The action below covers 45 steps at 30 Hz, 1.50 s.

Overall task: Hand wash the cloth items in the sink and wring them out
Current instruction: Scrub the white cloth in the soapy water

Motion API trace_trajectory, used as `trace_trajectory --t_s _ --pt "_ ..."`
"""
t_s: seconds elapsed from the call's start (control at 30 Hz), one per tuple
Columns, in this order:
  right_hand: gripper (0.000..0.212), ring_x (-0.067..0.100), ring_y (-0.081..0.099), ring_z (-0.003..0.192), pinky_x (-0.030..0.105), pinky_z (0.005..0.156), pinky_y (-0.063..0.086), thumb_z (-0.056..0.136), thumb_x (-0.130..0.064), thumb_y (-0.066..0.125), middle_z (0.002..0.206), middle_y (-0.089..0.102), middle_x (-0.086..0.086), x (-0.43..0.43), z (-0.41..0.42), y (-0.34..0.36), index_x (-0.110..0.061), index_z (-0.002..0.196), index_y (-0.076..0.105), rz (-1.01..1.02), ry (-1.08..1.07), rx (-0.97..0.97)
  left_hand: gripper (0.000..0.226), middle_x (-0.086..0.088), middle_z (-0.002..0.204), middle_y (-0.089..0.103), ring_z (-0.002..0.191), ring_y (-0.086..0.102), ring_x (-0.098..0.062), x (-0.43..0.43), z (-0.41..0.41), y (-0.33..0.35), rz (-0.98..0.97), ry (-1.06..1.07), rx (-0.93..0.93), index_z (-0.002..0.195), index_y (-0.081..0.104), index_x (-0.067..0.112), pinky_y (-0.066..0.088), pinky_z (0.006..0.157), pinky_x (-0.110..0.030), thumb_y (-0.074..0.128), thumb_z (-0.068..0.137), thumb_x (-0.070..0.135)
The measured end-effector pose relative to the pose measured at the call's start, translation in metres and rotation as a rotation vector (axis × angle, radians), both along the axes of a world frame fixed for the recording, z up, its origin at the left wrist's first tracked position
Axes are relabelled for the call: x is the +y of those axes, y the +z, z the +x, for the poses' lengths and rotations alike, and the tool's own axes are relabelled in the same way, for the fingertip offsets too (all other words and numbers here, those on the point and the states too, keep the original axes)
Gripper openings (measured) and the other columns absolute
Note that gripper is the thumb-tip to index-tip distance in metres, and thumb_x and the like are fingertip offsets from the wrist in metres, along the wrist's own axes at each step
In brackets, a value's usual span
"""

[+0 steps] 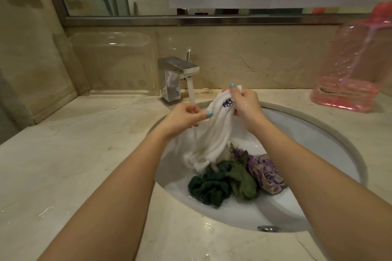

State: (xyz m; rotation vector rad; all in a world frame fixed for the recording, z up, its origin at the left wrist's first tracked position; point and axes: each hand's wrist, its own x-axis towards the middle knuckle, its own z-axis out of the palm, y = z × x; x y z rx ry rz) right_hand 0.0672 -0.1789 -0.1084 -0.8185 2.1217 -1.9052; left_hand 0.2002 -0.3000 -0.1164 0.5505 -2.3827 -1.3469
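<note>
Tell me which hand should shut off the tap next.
Left, probably. The left hand pinches the white cloth just beside the stream under the faucet; the right hand grips the cloth's top, farther from it.

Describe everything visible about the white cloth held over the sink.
The white cloth looks like soft, wet terry fabric, with a small purple embroidered flower near its top. It hangs gathered in long folds over the sink. The left hand pinches its upper left edge and the right hand grips its top. Its lower end reaches the soapy water beside the dark green cloth. The tap's stream falls just left of it.
</note>
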Motion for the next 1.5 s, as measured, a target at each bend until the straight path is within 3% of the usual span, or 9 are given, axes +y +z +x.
trace_trajectory --t_s 0.17,0.37,0.5,0.63,0.8,0.97,1.17,1.3,1.5 --pt "0.033 0.03 0.068 0.091 0.04 0.079 0.055 0.101 -0.03 0.048 0.091 0.072 0.014 -0.011 0.015 0.016 -0.014 0.084 0.072 -0.139 0.192 -0.164 0.051 0.002 0.123 0.057 0.109 0.061 -0.019 0.007 -0.003 0.002 0.238 -0.07 -0.015 0.127 0.042 0.027 0.052 0.096 -0.043 0.071 0.086 0.037" --pt "0.036 0.015 0.055 0.067 0.028 0.064 0.045 0.1 -0.023 0.05 0.068 0.058 0.0 -0.02 0.019 0.036 -0.017 0.066 0.056 -0.37 -0.088 -0.086 0.023 0.001 0.089 0.064 0.075 0.063 -0.013 -0.002 -0.001 0.015 0.563 -0.083 0.337 0.105 0.059 0.02 0.055 0.079 -0.04 0.059 0.093 0.039" --pt "0.037 0.013 0.047 0.07 0.03 0.068 0.04 0.102 -0.036 0.043 0.072 0.05 -0.002 -0.028 0.024 0.02 -0.018 0.07 0.042 -0.12 -0.086 -0.012 0.013 0.002 0.073 0.061 0.065 0.059 -0.014 0.01 -0.014 0.025 0.74 0.132 0.578 0.091 0.056 0.023 0.05 0.063 -0.028 0.052 0.099 0.032" --pt "0.033 0.031 0.063 0.103 0.047 0.092 0.052 0.103 -0.042 0.037 0.108 0.067 0.013 -0.03 0.031 -0.004 -0.016 0.101 0.056 0.068 0.08 -0.286 0.008 -0.003 0.086 0.059 0.076 0.06 -0.016 0.009 -0.016 0.0 0.462 0.235 0.446 0.098 0.048 0.017 0.052 0.063 -0.028 0.049 0.101 0.024" --pt "0.033 0.015 0.053 0.068 0.027 0.061 0.041 0.103 -0.029 0.039 0.075 0.055 0.003 -0.045 0.063 -0.004 -0.004 0.101 0.061 0.078 0.222 -0.096 0.01 0.003 0.091 0.061 0.085 0.06 -0.016 0.008 -0.02 -0.002 0.356 0.336 0.405 0.105 0.048 0.019 0.047 0.06 -0.021 0.052 0.097 0.014" --pt "0.033 0.021 0.05 0.074 0.028 0.065 0.033 0.104 -0.03 0.039 0.076 0.055 0.005 -0.04 0.044 0.005 -0.011 0.081 0.055 0.1 -0.064 0.058 0.021 0.009 0.095 0.053 0.088 0.051 -0.004 0.034 -0.024 0.004 0.172 0.244 0.382 0.105 0.049 0.015 0.043 0.068 -0.015 0.036 0.106 0.032" --pt "0.032 0.022 0.053 0.076 0.03 0.067 0.038 0.102 -0.024 0.04 0.077 0.058 0.004 -0.031 0.044 0.003 -0.013 0.076 0.053 -0.011 -0.085 0.052 0.02 -0.008 0.097 0.063 0.086 0.061 -0.017 0.042 -0.031 0.012 0.364 0.226 0.416 0.103 0.055 0.008 0.049 0.075 -0.031 0.05 0.101 0.027" --pt "0.036 0.016 0.047 0.066 0.029 0.057 0.034 0.101 -0.022 0.043 0.064 0.053 -0.002 -0.04 0.065 0.006 -0.01 0.069 0.054 0.007 0.027 0.179 0.011 0.001 0.074 0.06 0.062 0.056 -0.008 0.027 -0.021 0.014 0.393 0.312 0.423 0.09 0.056 0.012 0.046 0.055 -0.018 0.053 0.098 0.019" --pt "0.039 0.024 0.062 0.091 0.038 0.081 0.048 0.104 -0.036 0.036 0.093 0.066 0.009 -0.022 0.024 0.0 -0.009 0.095 0.062 0.047 -0.04 0.062 0.021 0.001 0.079 0.062 0.07 0.061 -0.007 0.044 -0.023 0.016 0.382 0.101 0.382 0.09 0.057 0.015 0.049 0.057 -0.017 0.049 0.101 0.03"
